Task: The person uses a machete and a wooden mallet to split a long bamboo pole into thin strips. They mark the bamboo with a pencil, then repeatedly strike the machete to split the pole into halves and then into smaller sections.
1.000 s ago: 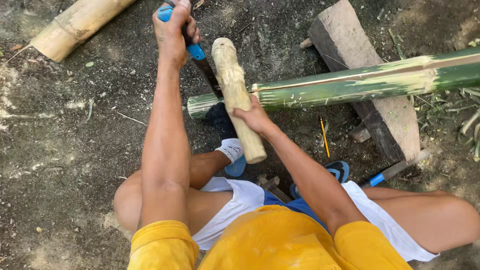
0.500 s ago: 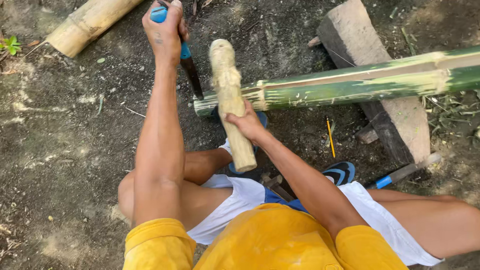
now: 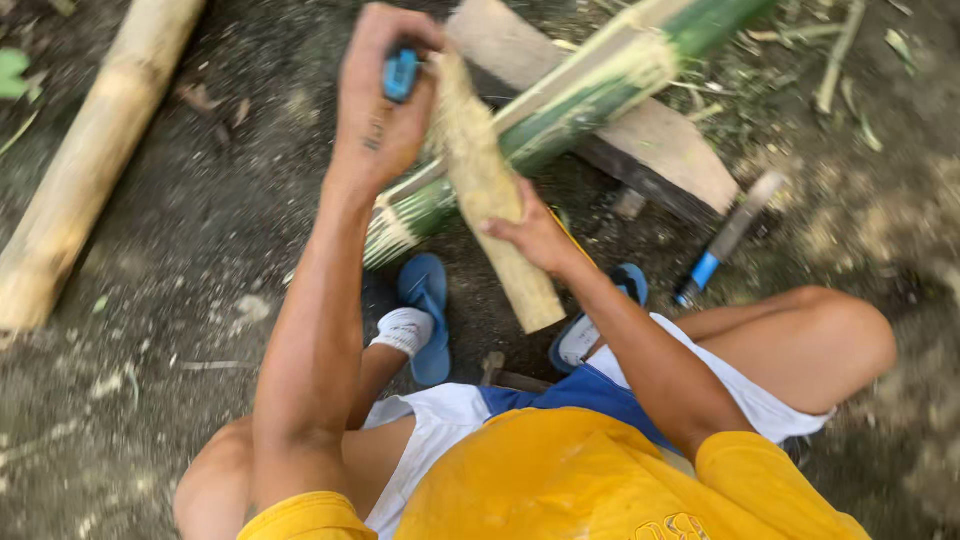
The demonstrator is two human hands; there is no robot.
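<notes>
My left hand (image 3: 385,95) is raised over the near end of a green bamboo pole (image 3: 560,110) and is closed on a blue-handled blade (image 3: 401,72); the blade itself is hidden by the hand and blur. My right hand (image 3: 535,232) grips a pale wooden club (image 3: 490,190) near its middle, the club standing tilted against the bamboo's split end. The bamboo rests across a flat stone block (image 3: 660,140). I squat on the dirt, wearing blue sandals (image 3: 428,300).
A thick dry yellow bamboo piece (image 3: 90,160) lies on the ground at left. A second blue-handled tool (image 3: 725,240) lies beside the stone block at right. Twigs and chips are scattered over the dirt at top right.
The view has swung and blurred, so the bamboo now runs diagonally. My left hand with the blue-handled blade has come close to the club's top.
</notes>
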